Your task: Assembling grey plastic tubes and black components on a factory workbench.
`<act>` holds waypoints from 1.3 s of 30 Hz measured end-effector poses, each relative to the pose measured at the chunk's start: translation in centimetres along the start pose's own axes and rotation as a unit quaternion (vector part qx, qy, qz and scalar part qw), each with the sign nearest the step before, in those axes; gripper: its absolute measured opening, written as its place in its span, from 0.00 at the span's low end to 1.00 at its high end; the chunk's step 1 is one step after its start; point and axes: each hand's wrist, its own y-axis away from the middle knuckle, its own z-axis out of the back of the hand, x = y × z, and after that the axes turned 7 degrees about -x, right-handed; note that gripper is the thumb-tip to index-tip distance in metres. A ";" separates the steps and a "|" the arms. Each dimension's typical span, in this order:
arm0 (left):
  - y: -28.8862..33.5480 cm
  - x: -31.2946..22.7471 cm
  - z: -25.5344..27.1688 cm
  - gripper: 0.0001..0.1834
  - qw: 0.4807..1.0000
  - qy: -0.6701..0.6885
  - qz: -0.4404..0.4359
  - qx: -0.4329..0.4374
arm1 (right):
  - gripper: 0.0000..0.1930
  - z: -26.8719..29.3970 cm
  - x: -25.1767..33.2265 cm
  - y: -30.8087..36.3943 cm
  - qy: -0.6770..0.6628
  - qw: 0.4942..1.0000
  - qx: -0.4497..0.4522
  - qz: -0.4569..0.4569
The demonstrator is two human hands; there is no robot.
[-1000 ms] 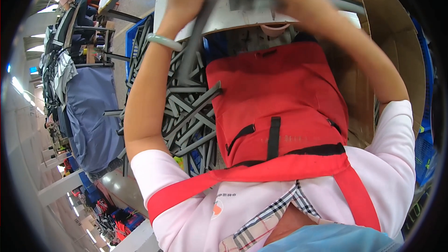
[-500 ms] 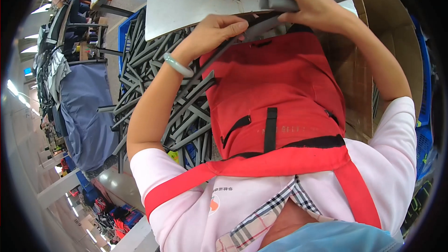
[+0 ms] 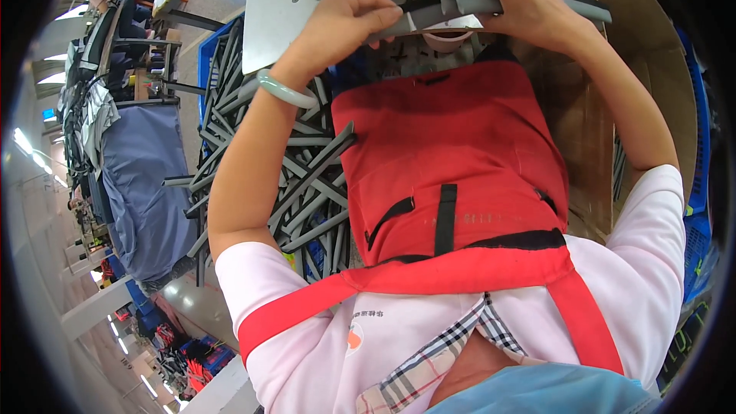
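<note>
Both of my hands are raised at the near edge of the white worktable. My left hand [image 3: 345,27] has thumb and fingers pinched on one end of a grey foam strip [image 3: 424,15] with a black side. A pale bangle sits on that wrist. My right hand [image 3: 529,11] is wrapped round a small bundle of the same grey and black strips [image 3: 589,9], whose ends stick out to the right. The bundle lies nearly level between my hands. My fingers hide parts of it, so I cannot tell how the strips overlap.
Many loose strips [image 3: 307,184] lie heaped in a blue crate [image 3: 205,54] at my left. The white worktable [image 3: 280,11] is ahead, with scraps on it. An open cardboard box [image 3: 644,69] stands at my right. A red apron [image 3: 452,138] covers my lap.
My left hand has moved up and slightly left. The strip that slanted down from it past my forearm now no longer shows there. My right hand has shifted a little right, still gripping the bundle.
</note>
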 end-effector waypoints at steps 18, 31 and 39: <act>-5.3 -0.5 3.0 0.15 0.989 0.011 -0.070 -0.130 | 0.23 4.1 0.3 -5.5 0.016 0.990 0.034 -0.134; -8.2 1.7 4.4 0.10 0.962 -0.027 -0.065 -0.262 | 0.23 4.0 -2.8 -6.0 -0.034 0.978 -0.083 -0.188; 0.0 2.6 -12.7 0.13 0.872 -0.401 -0.279 0.036 | 0.21 -1.6 5.4 -0.4 -0.117 0.993 0.028 -0.017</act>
